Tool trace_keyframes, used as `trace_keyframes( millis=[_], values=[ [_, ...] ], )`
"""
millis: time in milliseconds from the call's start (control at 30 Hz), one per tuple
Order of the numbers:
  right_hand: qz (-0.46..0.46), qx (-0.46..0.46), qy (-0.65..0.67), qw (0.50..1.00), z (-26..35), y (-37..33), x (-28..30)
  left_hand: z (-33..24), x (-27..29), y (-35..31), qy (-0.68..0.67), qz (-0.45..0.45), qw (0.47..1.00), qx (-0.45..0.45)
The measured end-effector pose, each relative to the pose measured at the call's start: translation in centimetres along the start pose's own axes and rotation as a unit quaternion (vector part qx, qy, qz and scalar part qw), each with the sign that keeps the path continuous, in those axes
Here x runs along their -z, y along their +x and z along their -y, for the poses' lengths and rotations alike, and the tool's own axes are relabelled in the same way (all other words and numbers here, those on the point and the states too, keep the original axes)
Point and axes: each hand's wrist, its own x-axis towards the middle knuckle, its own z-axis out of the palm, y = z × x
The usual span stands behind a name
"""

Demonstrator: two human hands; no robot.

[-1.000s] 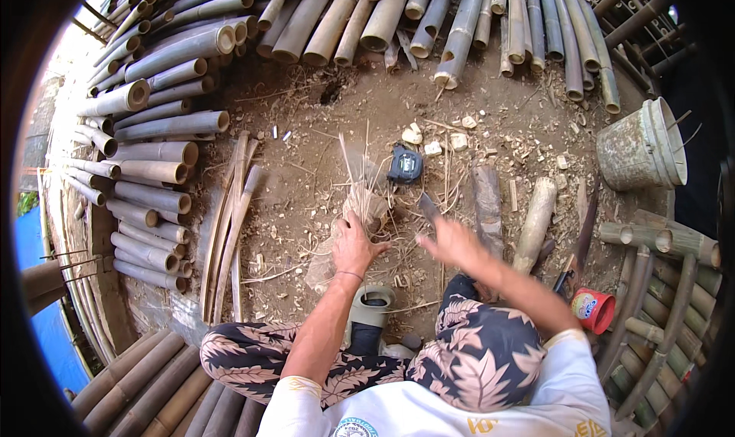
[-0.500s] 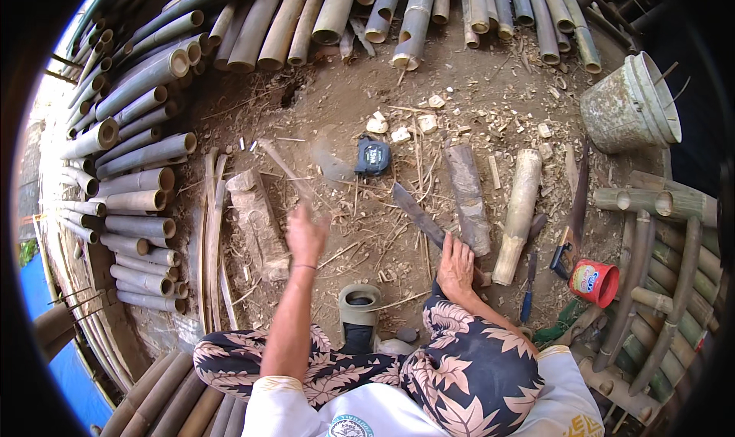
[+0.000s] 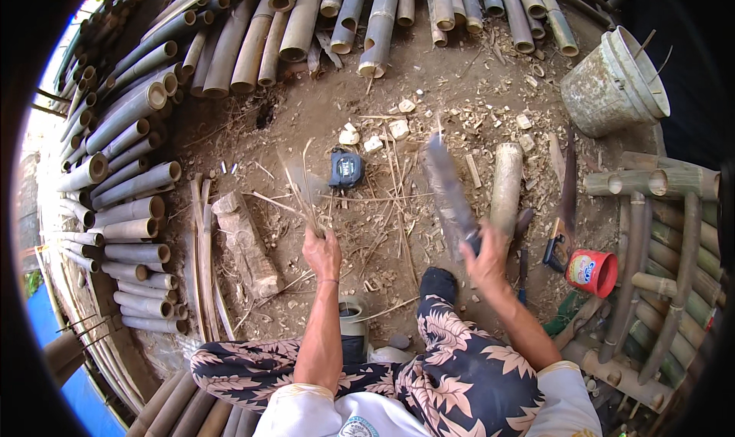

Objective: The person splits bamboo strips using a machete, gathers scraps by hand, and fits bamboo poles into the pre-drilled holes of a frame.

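Observation:
My left hand (image 3: 321,255) is closed around the lower end of a few thin bamboo strips (image 3: 307,207), whose upper ends fan out and blur with motion. In my right hand (image 3: 488,262) is a machete (image 3: 452,184), gripped by its dark handle. Its blurred blade points away from me, over a rough wooden block (image 3: 433,200), and hides part of it. A pale bamboo piece (image 3: 505,184) lies just right of the blade. Ahead of my left hand, a dark tape measure (image 3: 346,168) rests on the ground among chips and slivers.
Bamboo poles (image 3: 138,180) are stacked along the left and far sides. Another wooden block (image 3: 249,242) lies at left. On the right are a handsaw (image 3: 568,184), a red container (image 3: 591,272), a dirty white bucket (image 3: 612,85) and a bamboo frame (image 3: 632,284).
The machete has swung from pointing up-left to pointing away over the block, as my right hand moved right and slightly up. My left hand has shifted slightly right with the strips. The view has shifted.

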Motion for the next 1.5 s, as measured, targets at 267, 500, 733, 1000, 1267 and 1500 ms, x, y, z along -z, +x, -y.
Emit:
trace_keyframes(
  millis=[267, 500, 733, 1000, 1267, 1500],
  values=[
    [-0.136, -0.021, -0.143, 0.980, 2.6, 8.8, -3.3, -9.4, -3.2, 7.7, 0.173, 0.046, 0.984, -0.002],
    [0.032, -0.080, -0.048, 0.995, 10.7, 9.5, -15.2, -2.6, -1.6, 7.7, 0.072, 0.034, 0.996, -0.038],
    [0.163, 0.182, -0.022, 0.969, 10.0, 9.4, -16.8, 1.6, -5.3, -8.2, -0.284, 0.288, 0.894, 0.195],
    [0.152, -0.136, 0.114, 0.972, 12.7, 12.0, -12.5, 4.3, 9.2, -7.9, -0.101, 0.002, 0.966, 0.236],
    [0.067, -0.047, 0.129, 0.988, 11.3, 10.5, -18.6, 16.3, 7.1, -5.2, 0.072, -0.258, 0.811, 0.519],
    [0.053, 0.267, 0.213, 0.938, 14.6, 8.4, -15.5, 8.7, 3.0, -3.7, -0.334, -0.163, 0.857, 0.356]
  ],
)
